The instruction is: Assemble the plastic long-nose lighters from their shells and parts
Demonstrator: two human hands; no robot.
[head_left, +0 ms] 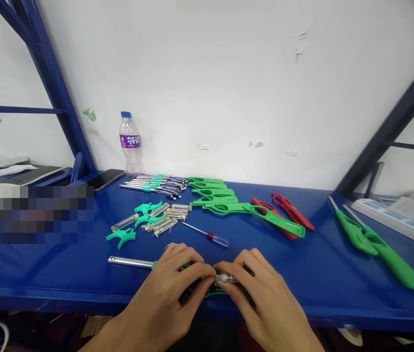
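At the front edge of the table, my left hand (177, 286) and my right hand (258, 288) meet over a partly assembled stick lighter. Its metal tube (130, 262) points left from beneath my left hand, and a strip of its green shell (214, 293) shows below my fingers. Both hands are closed, thumbs against forefingers, at a small clear fuel tank with a metal valve (225, 277). My left fingertips press at the valve end, while my right ones grip the tank. Fingers hide much of the lighter. A screwdriver (217, 238) lies just beyond.
Several clear fuel tanks (163, 226), teal triggers (121, 236), metal tubes with wires (151, 185) and green shells (225, 208) lie behind my hands. Red shells (294, 212) are farther right, near two green lighters (393, 261). A bottle (130, 151) stands by the wall.
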